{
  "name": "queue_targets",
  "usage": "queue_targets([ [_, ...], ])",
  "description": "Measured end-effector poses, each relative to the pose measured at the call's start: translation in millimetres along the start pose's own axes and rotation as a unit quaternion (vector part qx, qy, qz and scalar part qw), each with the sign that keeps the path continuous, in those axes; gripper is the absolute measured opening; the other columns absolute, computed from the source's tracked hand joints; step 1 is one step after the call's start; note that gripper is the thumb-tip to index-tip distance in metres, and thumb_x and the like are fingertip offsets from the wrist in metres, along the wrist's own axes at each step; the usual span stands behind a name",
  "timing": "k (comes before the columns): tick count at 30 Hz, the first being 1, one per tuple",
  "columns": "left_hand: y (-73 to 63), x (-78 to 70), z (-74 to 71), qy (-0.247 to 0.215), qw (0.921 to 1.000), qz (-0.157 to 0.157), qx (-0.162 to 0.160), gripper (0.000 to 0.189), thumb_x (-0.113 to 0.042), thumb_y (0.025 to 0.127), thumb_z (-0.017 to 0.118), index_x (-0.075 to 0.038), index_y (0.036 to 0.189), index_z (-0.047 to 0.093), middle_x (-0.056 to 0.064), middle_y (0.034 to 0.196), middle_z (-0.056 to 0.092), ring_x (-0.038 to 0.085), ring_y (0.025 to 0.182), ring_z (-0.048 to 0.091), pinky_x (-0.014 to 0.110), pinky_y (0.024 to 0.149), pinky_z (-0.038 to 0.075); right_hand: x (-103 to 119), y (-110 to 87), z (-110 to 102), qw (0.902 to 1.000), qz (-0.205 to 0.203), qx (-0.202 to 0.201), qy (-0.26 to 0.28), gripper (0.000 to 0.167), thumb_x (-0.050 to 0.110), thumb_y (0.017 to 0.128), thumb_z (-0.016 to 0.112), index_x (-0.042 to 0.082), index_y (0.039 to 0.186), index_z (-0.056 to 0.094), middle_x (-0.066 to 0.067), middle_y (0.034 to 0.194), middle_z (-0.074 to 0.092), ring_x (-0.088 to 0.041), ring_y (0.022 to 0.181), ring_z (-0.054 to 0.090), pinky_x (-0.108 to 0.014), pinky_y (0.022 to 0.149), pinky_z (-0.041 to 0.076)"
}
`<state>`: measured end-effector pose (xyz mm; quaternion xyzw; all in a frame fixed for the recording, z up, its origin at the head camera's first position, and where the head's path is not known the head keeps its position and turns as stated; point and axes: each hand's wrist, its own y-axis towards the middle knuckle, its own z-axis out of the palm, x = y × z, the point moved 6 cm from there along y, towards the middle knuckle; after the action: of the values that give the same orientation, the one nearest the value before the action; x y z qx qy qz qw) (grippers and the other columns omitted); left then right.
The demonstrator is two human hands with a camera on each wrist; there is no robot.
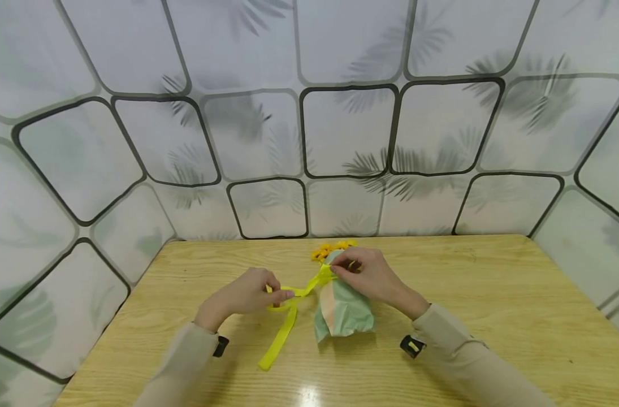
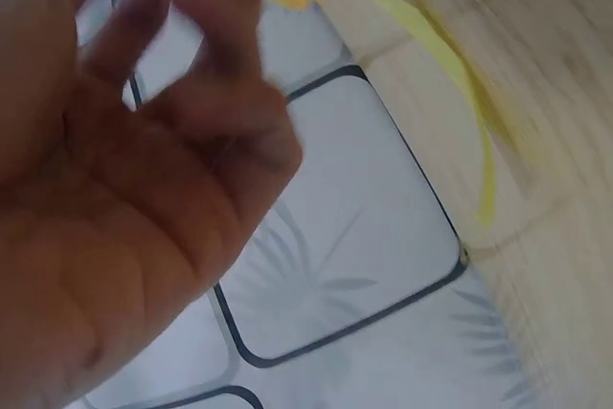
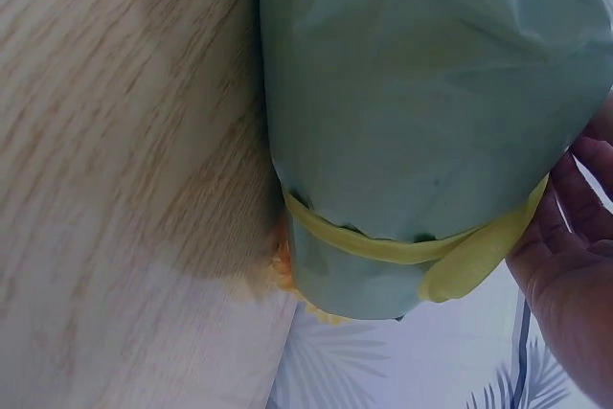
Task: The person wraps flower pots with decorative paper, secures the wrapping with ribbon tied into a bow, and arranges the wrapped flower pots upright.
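A small bouquet lies on the table, wrapped in pale green paper (image 1: 354, 314) with a peach strip, its orange-yellow flowers (image 1: 325, 252) at the far end. Around the wrapping runs a yellow ribbon (image 3: 369, 244), one long tail trailing onto the table. To the left of the bouquet, my left hand (image 1: 249, 291) pinches the ribbon between thumb and fingers. My right hand (image 1: 368, 275) is over the upper wrap, thumb and fingertips pinching the ribbon at the gathered part. In the left wrist view the ribbon (image 2: 442, 53) tail hangs beyond the fingers, while the pinch itself is cut off at the top.
The light wooden table (image 1: 451, 294) extends to both sides of the bouquet. Behind it and at the sides stands a pale wall covering (image 1: 350, 133) with dark outlined squares and leaf prints. Each wrist carries a black strapped device (image 1: 412, 346).
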<state>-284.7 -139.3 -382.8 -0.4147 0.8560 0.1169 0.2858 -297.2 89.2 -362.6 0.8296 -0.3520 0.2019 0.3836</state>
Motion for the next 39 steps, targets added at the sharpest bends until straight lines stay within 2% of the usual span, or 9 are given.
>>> queue_targets([
  [2,6.7,-4.7,-4.0,0.015,0.999,-0.005,-0.041,0.035,-0.033,0.102,0.064,-0.011,0.076,0.069,-0.007,0.061,0.052,0.003,0.045,0.032,0.02,0.048,0.033,-0.1,0.1,0.3,1.0,-0.001,0.001,0.002,0.007,0.01,0.094,0.074,0.011,0.098,0.079,0.001,0.088,0.076,-0.003,0.075,0.066,-0.022,0.065,0.057],
  [7,24.8,-18.5,-2.0,0.007,0.9945,0.009,-0.105,0.012,-0.023,0.101,0.066,-0.011,0.102,0.067,0.005,0.097,0.071,0.008,0.064,0.059,0.021,0.057,0.05,-1.0,0.3,0.4,0.9999,0.001,0.003,0.01,0.007,0.01,0.094,0.073,0.01,0.098,0.079,0.0,0.088,0.076,-0.004,0.075,0.066,-0.023,0.065,0.057],
  [11,39.0,-22.4,6.9,0.002,0.9926,0.033,-0.117,0.019,-0.015,0.1,0.067,-0.006,0.116,0.062,0.013,0.115,0.071,0.02,0.087,0.07,0.023,0.074,0.057,-2.6,0.1,0.1,0.9999,0.005,0.001,0.012,0.007,0.009,0.094,0.074,0.011,0.097,0.079,0.001,0.087,0.075,-0.004,0.074,0.065,-0.023,0.065,0.057],
  [16,47.6,-18.1,13.8,-0.016,0.9915,0.041,-0.122,0.025,-0.012,0.1,0.065,-0.007,0.124,0.061,0.011,0.109,0.074,0.018,0.084,0.072,0.022,0.071,0.057,-3.3,-0.4,0.3,1.0,0.005,0.001,0.008,0.007,0.011,0.094,0.074,0.012,0.098,0.079,0.001,0.088,0.076,-0.006,0.076,0.067,-0.025,0.067,0.058],
  [20,43.7,-14.7,13.1,-0.027,0.9921,0.037,-0.117,0.027,-0.01,0.102,0.061,-0.012,0.128,0.068,0.008,0.108,0.073,0.011,0.078,0.066,0.023,0.064,0.054,-1.8,-1.1,-2.4,0.9999,0.006,-0.006,0.008,0.007,0.01,0.094,0.074,0.012,0.098,0.079,0.0,0.089,0.075,-0.009,0.077,0.068,-0.026,0.068,0.058],
  [24,35.5,-12.0,9.0,-0.02,0.9937,0.031,-0.106,0.022,-0.01,0.101,0.059,-0.016,0.112,0.076,0.002,0.108,0.071,0.01,0.082,0.063,0.024,0.068,0.054,-1.0,-1.8,-6.2,0.9998,0.007,-0.014,0.007,0.007,0.009,0.094,0.073,0.011,0.098,0.079,-0.001,0.089,0.075,-0.009,0.077,0.067,-0.024,0.067,0.058],
  [32,22.1,-7.9,7.3,-0.035,0.9983,0.017,-0.044,0.002,-0.025,0.094,0.073,-0.024,0.095,0.074,-0.005,0.105,0.067,0.008,0.082,0.064,0.026,0.07,0.055,-1.7,-1.4,-8.2,0.9994,0.0,-0.034,-0.001,0.006,0.007,0.093,0.074,0.01,0.096,0.079,-0.001,0.089,0.074,-0.011,0.078,0.068,-0.024,0.067,0.058],
  [36,22.3,-14.1,11.8,-0.041,0.9989,0.021,-0.01,0.017,-0.038,0.096,0.07,-0.025,0.086,0.075,-0.009,0.103,0.067,0.01,0.086,0.063,0.028,0.076,0.054,-0.8,-1.0,-10.3,0.9983,-0.016,-0.057,-0.004,0.007,0.005,0.091,0.076,0.01,0.094,0.078,-0.002,0.091,0.072,-0.016,0.076,0.069,-0.025,0.067,0.059],
  [39,26.5,-17.4,11.2,-0.032,0.9986,0.027,-0.031,0.032,-0.041,0.1,0.065,-0.018,0.08,0.075,-0.007,0.096,0.068,0.009,0.079,0.061,0.027,0.07,0.054,-0.4,-0.7,-11.8,0.9966,-0.029,-0.076,-0.013,0.007,0.004,0.09,0.077,0.011,0.093,0.078,-0.003,0.095,0.072,-0.017,0.076,0.069,-0.026,0.068,0.059],
])
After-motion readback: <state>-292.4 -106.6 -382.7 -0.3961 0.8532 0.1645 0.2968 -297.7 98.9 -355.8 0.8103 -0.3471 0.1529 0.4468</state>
